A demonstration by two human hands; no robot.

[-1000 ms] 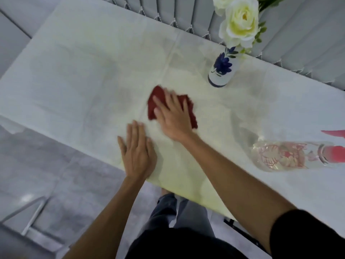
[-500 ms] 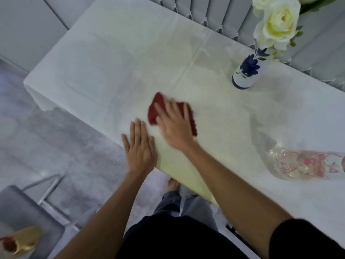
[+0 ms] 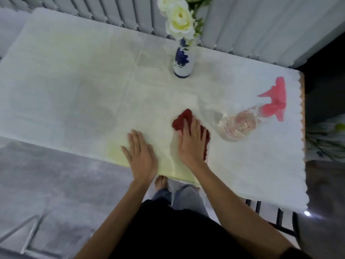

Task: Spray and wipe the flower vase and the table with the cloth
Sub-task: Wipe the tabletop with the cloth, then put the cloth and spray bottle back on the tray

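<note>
Right hand (image 3: 191, 142) flat on red cloth (image 3: 183, 118), left hand (image 3: 141, 156) beside it on table (image 3: 74, 81)

Tabletop (image 3: 65, 86), pale cloth-covered, seen from above. Right hand (image 3: 191, 142) flat on a dark red cloth (image 3: 184, 118), palm down, fingers (image 3: 194, 126) spread over it. Left hand (image 3: 141, 156) flat on the tabletop just beside it, near the front edge. Clear spray bottle (image 3: 240, 122) with pink trigger head, right of the cloth. White vase (image 3: 183, 62) with blue flower pattern, upright toward the rear, holding white roses (image 3: 180, 21). Grey vertical blinds (image 3: 252, 25) behind.
</note>
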